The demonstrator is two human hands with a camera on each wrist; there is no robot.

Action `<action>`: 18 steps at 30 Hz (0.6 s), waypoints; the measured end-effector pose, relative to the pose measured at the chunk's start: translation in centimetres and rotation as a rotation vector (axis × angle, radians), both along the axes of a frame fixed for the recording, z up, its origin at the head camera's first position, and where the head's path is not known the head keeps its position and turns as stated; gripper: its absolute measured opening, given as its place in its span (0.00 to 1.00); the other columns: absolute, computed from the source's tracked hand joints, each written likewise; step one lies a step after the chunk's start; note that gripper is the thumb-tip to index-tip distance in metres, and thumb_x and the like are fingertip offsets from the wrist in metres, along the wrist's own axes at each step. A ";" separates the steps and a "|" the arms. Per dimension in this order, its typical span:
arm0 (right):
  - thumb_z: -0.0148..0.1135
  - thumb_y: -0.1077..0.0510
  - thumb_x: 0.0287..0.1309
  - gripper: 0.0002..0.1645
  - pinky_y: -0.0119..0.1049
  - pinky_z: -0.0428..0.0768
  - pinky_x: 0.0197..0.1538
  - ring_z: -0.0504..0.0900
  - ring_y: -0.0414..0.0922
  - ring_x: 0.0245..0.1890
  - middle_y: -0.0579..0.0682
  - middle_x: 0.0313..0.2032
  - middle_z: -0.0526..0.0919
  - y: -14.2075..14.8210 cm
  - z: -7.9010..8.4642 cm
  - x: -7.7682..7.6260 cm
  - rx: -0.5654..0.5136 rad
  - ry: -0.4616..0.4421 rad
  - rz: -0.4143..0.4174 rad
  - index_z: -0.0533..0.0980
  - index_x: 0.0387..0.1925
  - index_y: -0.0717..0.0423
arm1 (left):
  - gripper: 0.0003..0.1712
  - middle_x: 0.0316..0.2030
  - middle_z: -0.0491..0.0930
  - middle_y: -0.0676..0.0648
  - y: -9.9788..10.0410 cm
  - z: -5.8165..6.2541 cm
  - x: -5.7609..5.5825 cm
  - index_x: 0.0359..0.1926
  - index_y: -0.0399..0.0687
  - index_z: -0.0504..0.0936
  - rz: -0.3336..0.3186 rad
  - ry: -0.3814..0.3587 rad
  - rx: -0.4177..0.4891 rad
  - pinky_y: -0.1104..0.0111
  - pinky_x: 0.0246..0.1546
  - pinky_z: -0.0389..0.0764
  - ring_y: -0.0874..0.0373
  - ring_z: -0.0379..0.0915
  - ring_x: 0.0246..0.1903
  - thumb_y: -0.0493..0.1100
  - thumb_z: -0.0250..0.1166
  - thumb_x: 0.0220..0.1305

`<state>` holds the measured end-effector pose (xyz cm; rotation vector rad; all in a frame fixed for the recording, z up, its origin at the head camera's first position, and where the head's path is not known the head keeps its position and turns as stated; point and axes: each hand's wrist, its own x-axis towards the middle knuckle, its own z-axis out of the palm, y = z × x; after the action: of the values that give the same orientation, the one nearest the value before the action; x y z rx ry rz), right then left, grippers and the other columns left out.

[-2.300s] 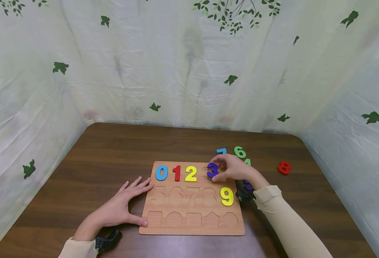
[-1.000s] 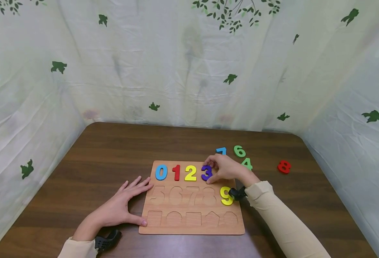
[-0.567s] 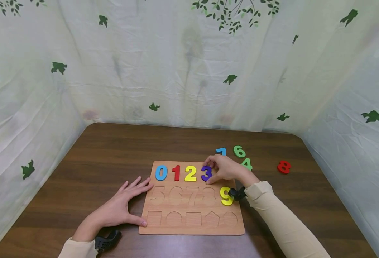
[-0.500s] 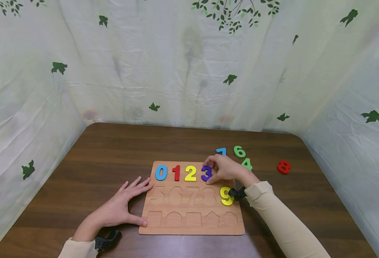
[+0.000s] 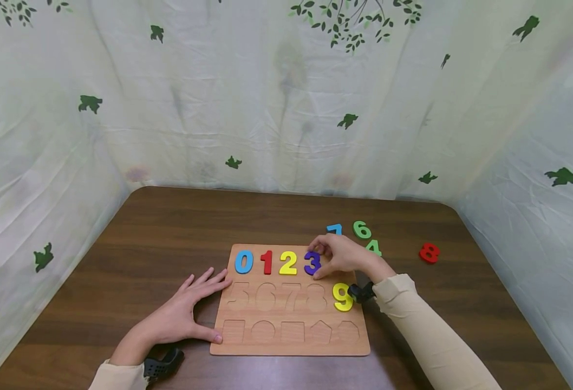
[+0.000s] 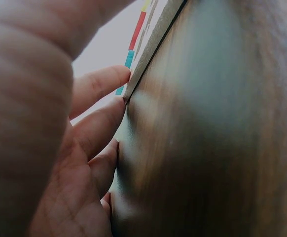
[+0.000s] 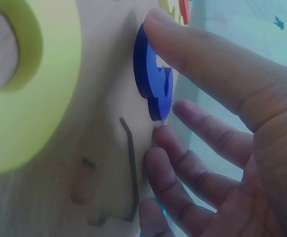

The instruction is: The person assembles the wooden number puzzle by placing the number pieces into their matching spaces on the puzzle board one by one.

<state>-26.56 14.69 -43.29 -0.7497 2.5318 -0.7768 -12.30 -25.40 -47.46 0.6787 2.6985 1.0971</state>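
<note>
A wooden number board [image 5: 293,348] lies on the table, with a blue 0 [image 5: 238,262], a red 1 [image 5: 267,262] and a yellow 2 [image 5: 288,262] in its top row. My right hand [image 5: 346,253] pinches the dark blue number 3 [image 5: 311,266] beside the 2, thumb at the near edge and fingers at the far edge. In the right wrist view, the thumb touches the 3 [image 7: 153,84], which stands proud of the board near a 4-shaped outline. My left hand [image 5: 186,309] spreads along the board's left edge, fingertips and thumb touching it.
A yellow 9 [image 5: 342,297] sits at the right of the middle row, partly behind the right wrist camera [image 5: 361,293]. Beyond the board lie a blue 7 [image 5: 334,228], a green 6 [image 5: 362,229], a green 4 [image 5: 373,247] and a red 8 [image 5: 429,253].
Since the earliest frame, my right hand has carried the 3 a little left, to beside the 2. Over the last second both hands have held nearly still.
</note>
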 end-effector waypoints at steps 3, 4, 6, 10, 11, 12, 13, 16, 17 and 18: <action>0.87 0.48 0.52 0.37 0.37 0.79 0.52 0.77 0.44 0.45 0.47 0.47 0.82 0.4 0.2 -0.1 0.004 0.004 -0.008 0.81 0.61 0.53 | 0.62 0.84 0.60 0.46 0.0 0.0 0.0 0.80 0.60 0.70 -0.001 0.002 0.001 0.26 0.77 0.38 0.28 0.43 0.84 0.70 0.84 0.45; 0.87 0.48 0.52 0.37 0.37 0.80 0.52 0.78 0.44 0.45 0.48 0.47 0.83 0.6 0.3 -0.2 0.004 0.009 -0.005 0.81 0.61 0.53 | 0.62 0.84 0.60 0.46 0.0 0.0 0.0 0.80 0.60 0.70 0.000 0.003 0.001 0.25 0.77 0.38 0.28 0.43 0.84 0.70 0.84 0.45; 0.87 0.49 0.52 0.37 0.38 0.81 0.54 0.78 0.44 0.46 0.48 0.48 0.83 1.1 0.5 -0.3 0.002 0.020 -0.004 0.81 0.61 0.54 | 0.62 0.84 0.61 0.46 0.0 0.0 0.0 0.80 0.60 0.70 0.000 0.005 -0.001 0.25 0.77 0.39 0.28 0.43 0.84 0.70 0.84 0.45; 0.86 0.51 0.53 0.38 0.45 0.84 0.58 0.80 0.48 0.50 0.53 0.51 0.83 2.3 0.9 -0.5 -0.017 0.017 -0.011 0.80 0.62 0.57 | 0.63 0.84 0.61 0.46 0.0 0.0 -0.1 0.80 0.60 0.70 0.001 0.009 -0.004 0.25 0.77 0.39 0.28 0.43 0.84 0.70 0.84 0.45; 0.86 0.51 0.53 0.38 0.47 0.84 0.60 0.80 0.49 0.51 0.53 0.52 0.83 2.6 1.0 -0.5 -0.021 0.016 -0.018 0.80 0.62 0.58 | 0.63 0.84 0.61 0.46 0.0 0.0 -0.1 0.80 0.60 0.70 0.001 0.010 -0.004 0.25 0.77 0.39 0.28 0.44 0.84 0.70 0.84 0.45; 0.86 0.51 0.54 0.38 0.49 0.84 0.61 0.81 0.50 0.52 0.54 0.53 0.83 2.9 1.1 -0.6 -0.025 0.015 -0.024 0.79 0.62 0.59 | 0.63 0.84 0.61 0.45 0.1 0.0 -0.1 0.80 0.60 0.70 0.000 0.012 -0.003 0.25 0.77 0.39 0.27 0.44 0.84 0.70 0.84 0.45; 0.85 0.51 0.55 0.38 0.51 0.84 0.62 0.80 0.52 0.53 0.56 0.53 0.83 3.2 1.2 -0.6 -0.033 0.011 -0.027 0.79 0.62 0.60 | 0.62 0.84 0.61 0.45 0.1 0.0 -0.1 0.80 0.60 0.71 0.000 0.013 -0.002 0.25 0.77 0.39 0.27 0.44 0.84 0.70 0.84 0.45; 0.84 0.51 0.56 0.38 0.53 0.84 0.62 0.81 0.53 0.54 0.58 0.53 0.83 4.3 1.3 -0.7 -0.036 0.021 -0.044 0.79 0.63 0.61 | 0.62 0.84 0.61 0.45 0.1 0.0 -0.1 0.80 0.59 0.71 -0.001 0.015 0.001 0.25 0.77 0.39 0.27 0.44 0.83 0.70 0.85 0.45; 0.84 0.50 0.56 0.38 0.53 0.84 0.62 0.81 0.53 0.53 0.57 0.53 0.83 4.6 1.3 -0.7 -0.030 0.025 -0.054 0.78 0.63 0.60 | 0.62 0.84 0.61 0.45 0.1 -0.1 -0.1 0.80 0.59 0.71 -0.001 0.015 0.002 0.25 0.77 0.39 0.27 0.44 0.83 0.69 0.85 0.45; 0.84 0.50 0.56 0.38 0.53 0.84 0.63 0.81 0.53 0.53 0.57 0.53 0.83 5.0 1.4 -0.7 -0.024 0.029 -0.063 0.78 0.63 0.59 | 0.62 0.84 0.61 0.45 0.1 -0.1 -0.1 0.80 0.59 0.71 -0.001 0.015 0.002 0.25 0.77 0.39 0.27 0.44 0.83 0.69 0.85 0.45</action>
<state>-27.30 19.68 -41.94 -0.6961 2.5877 -0.8239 -12.43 -25.33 -47.53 0.6916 2.7097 1.0985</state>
